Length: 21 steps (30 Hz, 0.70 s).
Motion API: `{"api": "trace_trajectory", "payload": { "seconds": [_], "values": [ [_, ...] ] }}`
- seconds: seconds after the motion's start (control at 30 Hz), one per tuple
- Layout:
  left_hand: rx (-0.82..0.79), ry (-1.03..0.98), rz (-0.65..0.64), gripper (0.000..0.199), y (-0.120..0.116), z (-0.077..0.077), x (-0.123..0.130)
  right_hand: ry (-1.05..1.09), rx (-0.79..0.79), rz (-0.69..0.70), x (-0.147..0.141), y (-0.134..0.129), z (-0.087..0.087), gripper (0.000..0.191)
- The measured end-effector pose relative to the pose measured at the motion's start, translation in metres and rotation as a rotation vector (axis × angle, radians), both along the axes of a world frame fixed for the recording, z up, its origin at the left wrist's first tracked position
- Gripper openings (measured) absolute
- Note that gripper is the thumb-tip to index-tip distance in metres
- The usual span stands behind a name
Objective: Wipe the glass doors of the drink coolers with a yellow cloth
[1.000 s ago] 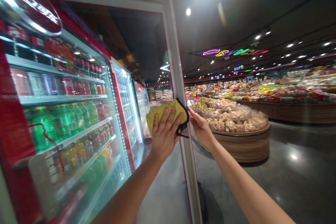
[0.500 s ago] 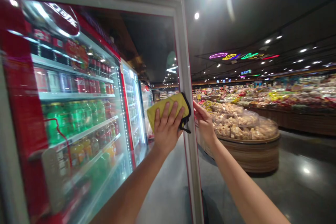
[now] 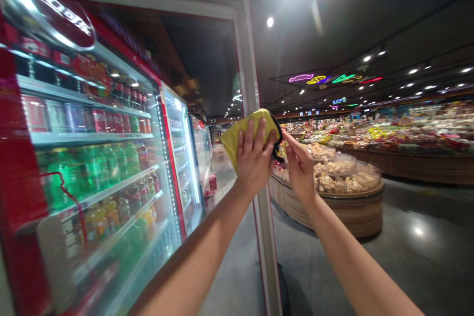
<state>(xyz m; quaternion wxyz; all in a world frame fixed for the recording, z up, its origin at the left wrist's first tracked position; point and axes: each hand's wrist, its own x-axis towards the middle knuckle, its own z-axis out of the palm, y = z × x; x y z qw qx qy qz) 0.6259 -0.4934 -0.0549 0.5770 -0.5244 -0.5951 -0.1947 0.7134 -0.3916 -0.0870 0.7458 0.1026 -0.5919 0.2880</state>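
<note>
My left hand [image 3: 255,158] is pressed flat on a folded yellow microfiber cloth [image 3: 244,131] with a black hem, holding it against the upright metal frame [image 3: 253,79] of a glass cooler door. My right hand [image 3: 301,170] is raised just right of the cloth, its fingertips close to the black hem. I cannot tell whether they touch it. Behind the glass stand shelves of red cans [image 3: 107,121] and green soda bottles [image 3: 89,177]. The cloth hides part of the frame.
More lit glass coolers [image 3: 181,158] stretch away behind this door, with a small red box [image 3: 212,183] on the floor beside them. A round wooden bin of packaged snacks [image 3: 333,212] stands to the right, before long bulk-food counters [image 3: 400,158] on polished grey flooring.
My left hand and the cloth have moved up and to the right, over the door frame. My right hand has come off the frame's edge and risen beside the cloth.
</note>
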Motion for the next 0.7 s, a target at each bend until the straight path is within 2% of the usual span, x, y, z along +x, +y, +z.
{"api": "trace_trajectory", "payload": {
  "seconds": [0.07, 0.13, 0.27, 0.43, 0.57, 0.7],
  "values": [
    [-0.019, 0.001, -0.023, 0.059, 0.004, 0.005, 0.005, -0.019, 0.062, -0.077, 0.008, -0.001, 0.003, 0.038],
    [-0.033, 0.007, -0.057, 0.055, 0.002, 0.003, 0.007, -0.079, 0.089, -0.092, 0.011, 0.0, 0.003, 0.042],
    [-0.071, 0.049, -0.118, 0.046, -0.005, -0.008, 0.004, -0.225, 0.098, -0.004, 0.007, 0.003, -0.008, 0.053],
    [-0.104, 0.069, -0.112, 0.036, -0.012, -0.026, 0.003, -0.244, 0.065, 0.072, 0.001, 0.001, -0.031, 0.05],
    [-0.142, 0.042, -0.09, 0.038, -0.015, -0.05, 0.003, -0.277, 0.055, 0.083, 0.004, -0.003, -0.051, 0.049],
    [-0.208, 0.021, -0.029, 0.043, -0.02, -0.092, 0.0, -0.34, -0.013, 0.133, 0.005, -0.004, -0.081, 0.05]
  ]
}}
